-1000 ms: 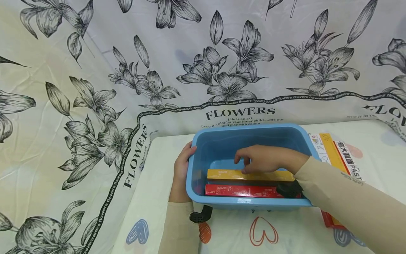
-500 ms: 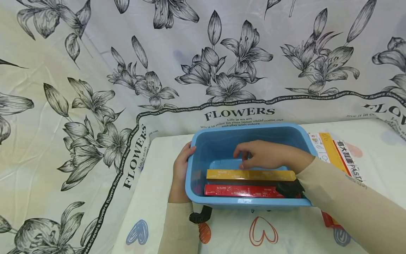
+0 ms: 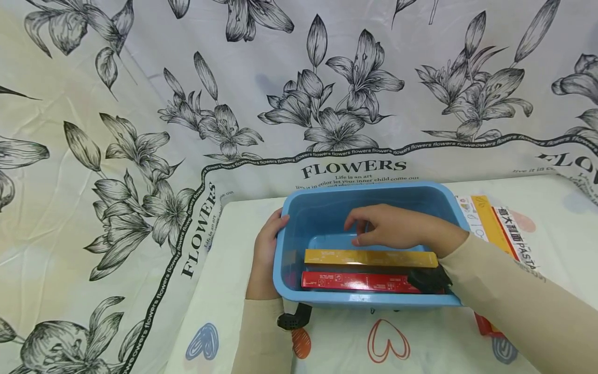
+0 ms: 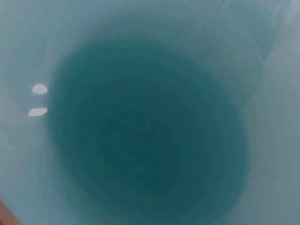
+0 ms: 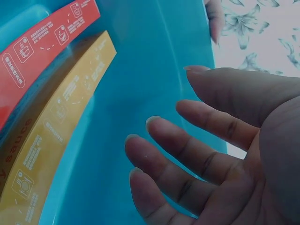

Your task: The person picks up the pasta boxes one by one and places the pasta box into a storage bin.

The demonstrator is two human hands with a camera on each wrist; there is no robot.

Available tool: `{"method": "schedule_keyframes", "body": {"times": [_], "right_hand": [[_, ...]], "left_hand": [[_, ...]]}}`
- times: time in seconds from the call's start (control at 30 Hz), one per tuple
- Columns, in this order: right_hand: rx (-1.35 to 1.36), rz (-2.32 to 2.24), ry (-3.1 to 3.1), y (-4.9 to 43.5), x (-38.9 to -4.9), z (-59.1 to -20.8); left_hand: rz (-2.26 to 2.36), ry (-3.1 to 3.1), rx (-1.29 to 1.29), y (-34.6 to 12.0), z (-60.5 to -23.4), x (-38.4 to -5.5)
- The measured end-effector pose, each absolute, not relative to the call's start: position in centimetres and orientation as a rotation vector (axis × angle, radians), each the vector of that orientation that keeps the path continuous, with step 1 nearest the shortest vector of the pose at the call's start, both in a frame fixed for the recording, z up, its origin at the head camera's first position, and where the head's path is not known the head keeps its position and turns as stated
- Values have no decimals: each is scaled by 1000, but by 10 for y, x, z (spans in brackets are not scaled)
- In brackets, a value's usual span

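Note:
A blue plastic tub (image 3: 369, 297) holds two long boxes lying parallel near its front wall. One is a yellow box (image 3: 369, 257); in front of it lies a red box (image 3: 355, 281). My left hand (image 3: 267, 244) grips the tub's left side, a digit hooked at the rim; its other fingers are largely hidden. The left wrist view shows only blurred blue plastic. Inside the tub, my right hand (image 3: 388, 226) hovers just behind the yellow box, holding nothing. In the right wrist view its fingers (image 5: 173, 164) are spread and loosely bent, apart from the yellow box.
To the tub's right, flat yellow and white packages (image 3: 500, 223) marked PASTA lie on the pale tablecloth (image 3: 341, 348), partly under the right sleeve. A red package corner (image 3: 484, 324) shows nearer the front. Flower-printed fabric (image 3: 345, 104) stands behind.
My right hand has lifted off the yellow box and drawn slightly back from it. The left hand and the tub have stayed in place.

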State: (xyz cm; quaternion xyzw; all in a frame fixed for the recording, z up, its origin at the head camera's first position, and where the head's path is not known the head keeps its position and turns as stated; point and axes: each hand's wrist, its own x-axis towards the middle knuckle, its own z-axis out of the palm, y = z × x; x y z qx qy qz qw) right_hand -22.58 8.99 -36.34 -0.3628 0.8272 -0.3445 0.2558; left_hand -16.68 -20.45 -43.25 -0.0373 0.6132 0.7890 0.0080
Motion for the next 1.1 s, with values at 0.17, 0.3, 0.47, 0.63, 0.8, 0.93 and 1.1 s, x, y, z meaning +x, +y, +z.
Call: {"method": "schedule_keyframes", "body": {"times": [0.17, 0.3, 0.47, 0.63, 0.8, 0.93, 1.1], "right_hand": [[-1003, -936, 2240, 88, -225, -363], [-1013, -932, 2242, 86, -225, -364], [-1030, -940, 2247, 85, -226, -363], [-1017, -1008, 2244, 86, -226, -358], [-993, -1078, 2276, 90, -225, -352], [-995, -1128, 2311, 96, -223, -347], [-1011, -1198, 2368, 103, -221, -340]], "left_hand": [[2500, 1780, -146, -207, -426, -161], [2532, 1725, -144, -208, -422, -158], [2488, 1946, -137, -208, -422, -161], [2379, 2161, -175, -209, -424, -164], [2330, 2223, -172, -209, -424, -167], [2290, 2277, -194, -209, -426, -168], [2260, 2318, -212, -209, -427, -168]]}}
